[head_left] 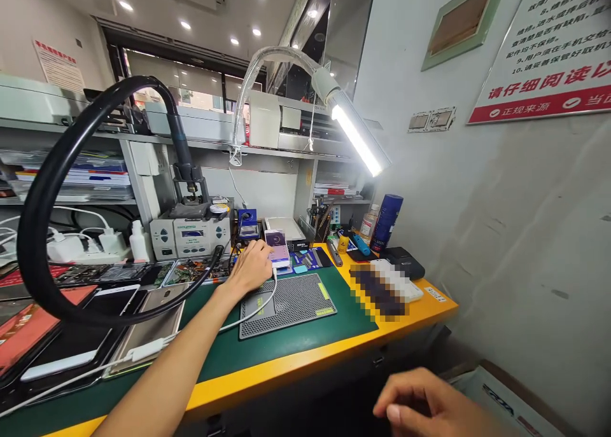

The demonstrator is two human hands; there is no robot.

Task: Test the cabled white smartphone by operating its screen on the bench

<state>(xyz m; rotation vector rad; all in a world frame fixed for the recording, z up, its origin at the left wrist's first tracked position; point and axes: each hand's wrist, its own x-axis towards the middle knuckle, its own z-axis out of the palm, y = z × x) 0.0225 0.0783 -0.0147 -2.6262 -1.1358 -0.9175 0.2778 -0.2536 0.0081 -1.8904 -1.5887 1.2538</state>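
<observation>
My left hand (251, 265) reaches over the back of the work mat, its bent fingers against the left side of a smartphone (279, 252). The phone's screen is lit and it leans back at a slant. A white charging cable (272, 294) runs from its lower end across the grey perforated pad (291, 306) and under my left forearm. My right hand (424, 399) hangs in front of the table at the lower right, its fingers loosely curled and a little apart, with nothing in them.
A black flexible hose (35, 233) arches over several phones at the left, beside a soldering station (191, 236). A lit lamp (356, 131) hangs above the desk. Bottles, including a blue can (386, 221), stand at the right. A box (515, 405) sits below the table.
</observation>
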